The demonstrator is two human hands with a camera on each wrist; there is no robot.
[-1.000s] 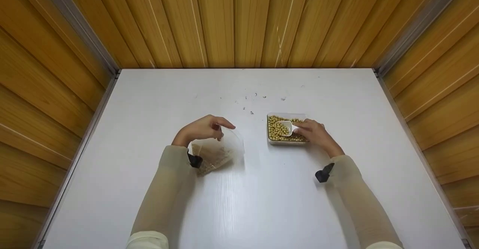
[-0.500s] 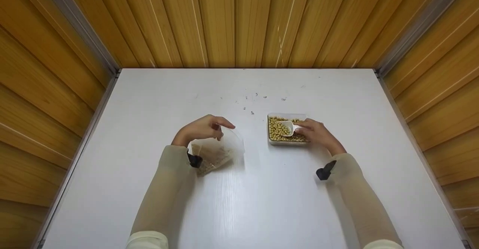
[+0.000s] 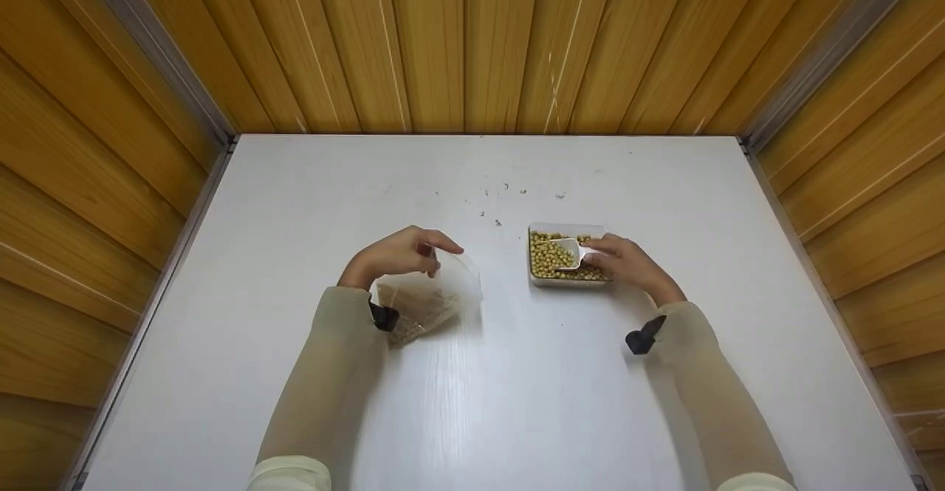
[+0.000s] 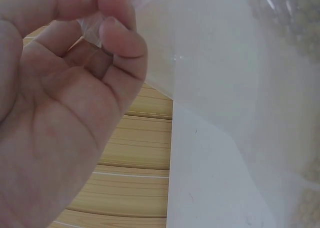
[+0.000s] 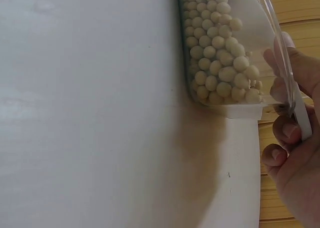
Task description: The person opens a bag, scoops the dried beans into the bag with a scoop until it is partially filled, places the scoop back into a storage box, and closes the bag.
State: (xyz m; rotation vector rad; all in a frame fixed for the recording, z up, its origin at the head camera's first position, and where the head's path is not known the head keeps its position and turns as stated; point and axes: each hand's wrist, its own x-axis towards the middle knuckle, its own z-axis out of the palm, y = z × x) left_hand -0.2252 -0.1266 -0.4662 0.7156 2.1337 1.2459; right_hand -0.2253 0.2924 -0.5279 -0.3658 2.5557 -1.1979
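Plainly, the left hand (image 3: 402,253) arches over from a bent wrist, its fingertips pinching the upper edge of a clear, thin plastic bag (image 3: 452,288), which spreads beneath the palm and back toward the wrist, with pale round beans (image 3: 417,306) gathered in its lower part. The right hand (image 3: 629,263) reaches forward and inward, thumb and curled fingers gripping the handle of a white plastic scoop (image 3: 571,252). The scoop's head sits just ahead of those fingertips, sunk among yellowish round beans (image 3: 545,256) in a clear rectangular plastic box (image 3: 565,282); beans lie in its mouth. The right fingers hide one end of the box, and in the right wrist view its transparent wall stands before the fingertips. A black wrist camera (image 3: 384,317) below the left hand covers part of the bag; another black camera (image 3: 641,337) juts inward below the right. Small dark specks (image 3: 497,222) dot the white table (image 3: 472,402) beyond and between both hands, with yellow-brown wooden panels (image 3: 465,48) farther out.
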